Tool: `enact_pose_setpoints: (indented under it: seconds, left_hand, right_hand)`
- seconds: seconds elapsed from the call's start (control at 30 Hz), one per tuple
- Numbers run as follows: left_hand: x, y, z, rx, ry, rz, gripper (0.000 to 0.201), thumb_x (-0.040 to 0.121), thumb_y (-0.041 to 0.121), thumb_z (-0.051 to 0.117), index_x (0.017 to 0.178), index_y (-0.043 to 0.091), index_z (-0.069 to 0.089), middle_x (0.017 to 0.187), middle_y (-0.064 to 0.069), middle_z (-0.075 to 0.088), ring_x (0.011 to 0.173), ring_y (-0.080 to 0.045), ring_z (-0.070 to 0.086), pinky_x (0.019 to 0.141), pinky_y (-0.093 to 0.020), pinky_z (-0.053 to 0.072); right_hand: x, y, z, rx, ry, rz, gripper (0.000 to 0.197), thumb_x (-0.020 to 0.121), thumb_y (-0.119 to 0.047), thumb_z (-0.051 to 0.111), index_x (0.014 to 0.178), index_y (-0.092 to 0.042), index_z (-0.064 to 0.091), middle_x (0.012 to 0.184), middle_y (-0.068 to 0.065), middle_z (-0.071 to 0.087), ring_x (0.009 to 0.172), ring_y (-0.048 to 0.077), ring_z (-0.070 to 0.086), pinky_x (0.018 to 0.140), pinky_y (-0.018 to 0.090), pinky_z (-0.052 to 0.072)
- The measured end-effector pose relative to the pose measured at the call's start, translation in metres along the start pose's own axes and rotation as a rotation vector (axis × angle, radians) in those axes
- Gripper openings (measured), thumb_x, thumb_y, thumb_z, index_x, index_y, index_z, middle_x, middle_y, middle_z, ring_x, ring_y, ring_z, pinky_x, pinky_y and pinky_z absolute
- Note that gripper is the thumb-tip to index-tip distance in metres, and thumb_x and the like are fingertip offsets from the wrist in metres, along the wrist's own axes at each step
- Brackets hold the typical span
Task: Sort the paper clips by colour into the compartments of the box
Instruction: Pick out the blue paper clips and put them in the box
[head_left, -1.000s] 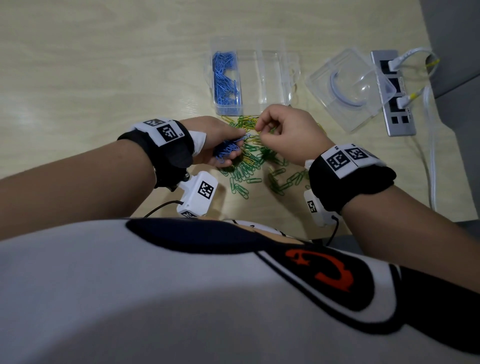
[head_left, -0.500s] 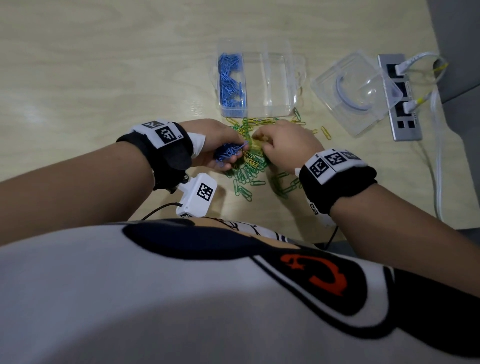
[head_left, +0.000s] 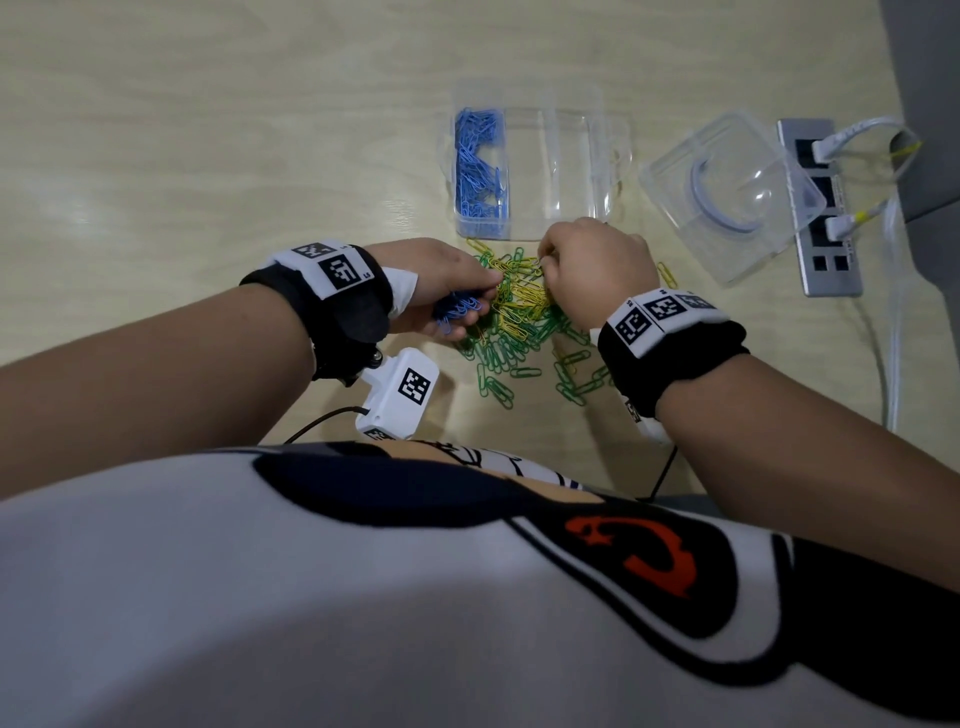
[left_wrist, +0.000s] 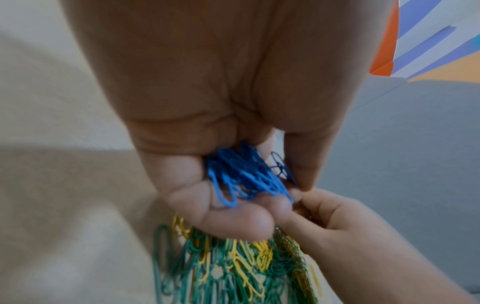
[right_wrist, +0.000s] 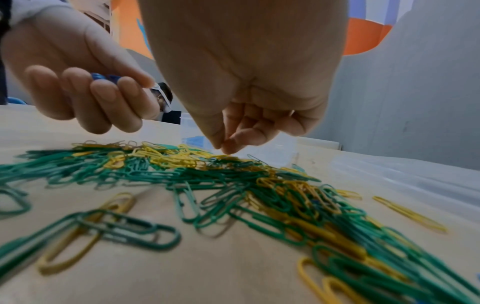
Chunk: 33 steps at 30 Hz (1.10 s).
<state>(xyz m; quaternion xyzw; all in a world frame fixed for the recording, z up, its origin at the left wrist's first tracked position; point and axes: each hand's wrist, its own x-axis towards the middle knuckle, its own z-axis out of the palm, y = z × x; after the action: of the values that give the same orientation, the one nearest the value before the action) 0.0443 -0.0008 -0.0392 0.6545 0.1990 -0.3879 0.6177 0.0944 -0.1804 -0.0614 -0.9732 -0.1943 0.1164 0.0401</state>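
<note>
My left hand (head_left: 462, 304) hovers at the left edge of the pile and grips a bunch of blue paper clips (left_wrist: 241, 174) in its curled fingers. A mixed pile of green and yellow paper clips (head_left: 519, 332) lies on the table between my hands. My right hand (head_left: 543, 260) reaches down onto the pile's far side, thumb and forefinger pinched (right_wrist: 224, 149) on what looks like a yellow clip on top. The clear compartment box (head_left: 571, 171) stands just beyond the pile. Its left compartment holds blue clips (head_left: 478, 166); the other compartments look bare.
The box's clear lid (head_left: 727, 192) lies to the right of the box. A grey socket strip (head_left: 826, 260) with white cables plugged in sits at the table's right edge. A few stray yellow clips (head_left: 667, 273) lie beyond my right wrist.
My right hand has left the blue bunch in my left hand and dropped onto the pile, then shifted to its far side. The left hand keeps its blue clips.
</note>
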Motion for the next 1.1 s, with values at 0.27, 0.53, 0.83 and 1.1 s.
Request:
enact_pose_setpoints:
  seconds: [0.27,0.53,0.83,1.1]
  left_hand:
    - [0.001,0.003,0.002,0.004,0.011,-0.05,0.024,0.097,0.021,0.048,0.077,0.013,0.058,0.063,0.001,0.056,0.051,-0.008,0.051,0.05,-0.021,0.046]
    - [0.006,0.002,0.004,-0.04,0.013,-0.06,0.041,0.1,0.041,0.04,0.073,0.013,0.054,0.058,0.001,0.054,0.046,-0.008,0.049,0.046,-0.017,0.046]
    - [0.011,0.001,0.009,-0.028,0.022,-0.073,0.045,0.099,0.045,0.038,0.072,0.013,0.055,0.057,0.001,0.054,0.047,-0.01,0.05,0.046,-0.018,0.047]
    - [0.012,0.007,0.018,-0.037,0.039,-0.068,0.052,0.1,0.048,0.031,0.075,0.011,0.057,0.053,0.001,0.056,0.044,-0.008,0.053,0.047,-0.016,0.049]
  right_hand:
    - [0.002,0.0,0.001,-0.027,-0.069,0.016,0.021,0.091,-0.024,0.048,0.107,-0.019,0.061,0.106,0.004,0.06,0.097,0.028,0.058,0.088,0.042,0.039]
    - [-0.011,0.005,-0.012,0.184,-0.102,0.07,0.003,0.086,-0.023,0.055,0.089,-0.023,0.056,0.093,-0.001,0.056,0.087,0.022,0.054,0.085,0.04,0.046]
    - [-0.021,0.015,-0.015,0.441,-0.051,0.117,0.024,0.079,-0.005,0.059,0.084,-0.028,0.066,0.083,-0.009,0.068,0.082,0.011,0.063,0.076,0.028,0.053]
    - [-0.026,0.015,-0.023,0.545,0.055,0.085,0.01,0.086,-0.026,0.065,0.09,-0.029,0.073,0.083,-0.014,0.066,0.082,0.001,0.059,0.076,0.02,0.046]
